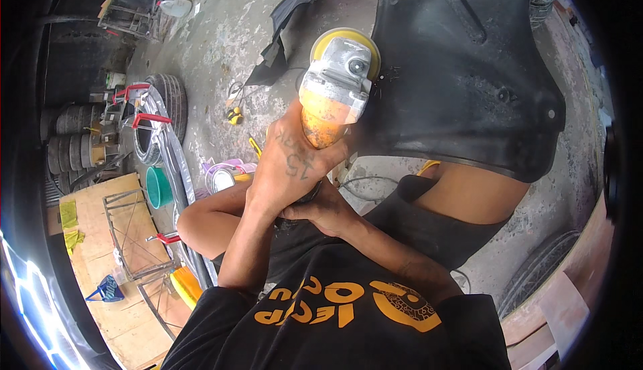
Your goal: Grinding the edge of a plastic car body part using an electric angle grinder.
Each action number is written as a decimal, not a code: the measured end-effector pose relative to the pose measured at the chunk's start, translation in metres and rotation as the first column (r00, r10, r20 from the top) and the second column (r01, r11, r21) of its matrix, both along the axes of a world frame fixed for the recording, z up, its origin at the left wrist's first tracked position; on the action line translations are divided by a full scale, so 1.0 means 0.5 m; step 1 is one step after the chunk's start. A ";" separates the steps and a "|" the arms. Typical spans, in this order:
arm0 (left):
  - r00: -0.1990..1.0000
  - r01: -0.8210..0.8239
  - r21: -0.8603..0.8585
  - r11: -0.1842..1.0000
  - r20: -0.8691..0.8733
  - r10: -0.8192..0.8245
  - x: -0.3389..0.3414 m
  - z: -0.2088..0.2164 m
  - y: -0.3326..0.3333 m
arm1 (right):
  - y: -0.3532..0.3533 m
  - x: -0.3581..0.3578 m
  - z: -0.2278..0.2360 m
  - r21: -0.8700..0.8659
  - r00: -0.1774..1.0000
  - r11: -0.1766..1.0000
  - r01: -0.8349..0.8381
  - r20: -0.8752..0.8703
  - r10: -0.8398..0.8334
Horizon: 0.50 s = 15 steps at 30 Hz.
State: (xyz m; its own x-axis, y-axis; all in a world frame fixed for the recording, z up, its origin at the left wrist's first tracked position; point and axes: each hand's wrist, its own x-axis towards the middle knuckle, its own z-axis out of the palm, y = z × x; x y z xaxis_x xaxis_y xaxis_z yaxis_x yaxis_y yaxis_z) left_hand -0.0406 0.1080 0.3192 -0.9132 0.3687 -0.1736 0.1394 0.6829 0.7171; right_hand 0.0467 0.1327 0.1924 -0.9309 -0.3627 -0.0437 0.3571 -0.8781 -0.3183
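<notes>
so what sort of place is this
Probably a vehicle repair workshop, judging by the round black rubber tyres, a moulded black plastic panel and an orange and silver power tool with a yellow disc.

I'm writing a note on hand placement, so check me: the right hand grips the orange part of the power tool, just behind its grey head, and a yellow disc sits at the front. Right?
Not quite: the head view shows the left hand gripping the orange part of the power tool, just behind its grey head, with a yellow disc at the front.

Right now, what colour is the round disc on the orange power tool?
The round disc is yellow, clearest in the head view.
</notes>
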 end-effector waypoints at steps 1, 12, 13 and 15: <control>1.000 0.000 0.000 1.000 0.000 0.000 -0.001 -0.002 -0.001 | 0.003 -0.001 0.003 0.022 1.000 1.000 -0.020 -0.011 0.021; 1.000 0.013 -0.010 1.000 0.011 -0.013 -0.002 0.002 0.006 | -0.002 -0.002 -0.009 0.014 0.999 0.999 0.039 -0.024 -0.039; 1.000 0.012 -0.010 1.000 0.011 -0.012 0.000 0.007 0.007 | 0.000 -0.004 -0.008 0.014 0.999 1.000 0.020 -0.029 -0.020; 0.999 -0.014 -0.063 0.998 -0.047 0.011 0.001 0.017 0.012 | 0.004 -0.006 -0.006 0.066 1.000 0.998 0.007 -0.022 -0.005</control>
